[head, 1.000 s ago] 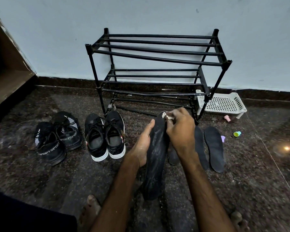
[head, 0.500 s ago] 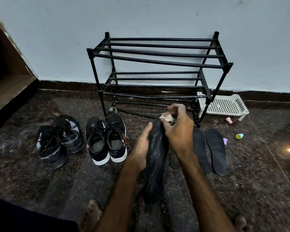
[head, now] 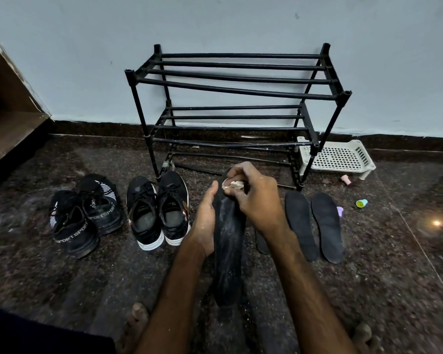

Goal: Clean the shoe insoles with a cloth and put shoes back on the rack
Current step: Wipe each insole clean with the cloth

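My left hand (head: 207,221) grips a black insole (head: 228,251) by its left edge, toe end pointing away from me. My right hand (head: 253,198) pinches a small whitish cloth (head: 232,184) against the insole's toe end. White streaks show on the insole's surface. Two more black insoles (head: 301,223) (head: 326,227) lie flat on the floor to the right, and part of another (head: 262,242) shows behind my right forearm. Two pairs of black shoes stand at the left: one with white soles (head: 159,213), one lettered SPORT (head: 85,215). The black shoe rack (head: 238,83) stands bare against the wall.
A white perforated plastic tray (head: 340,157) lies by the rack's right leg. Small pink (head: 346,179), purple (head: 339,211) and green-yellow (head: 361,203) items lie on the dark stone floor at right. A wooden ledge (head: 8,134) is at far left. My bare toes (head: 136,320) show below.
My right hand with the cloth has shifted slightly along the toe end of the insole. The view has tilted a little; my left hand keeps its grip.
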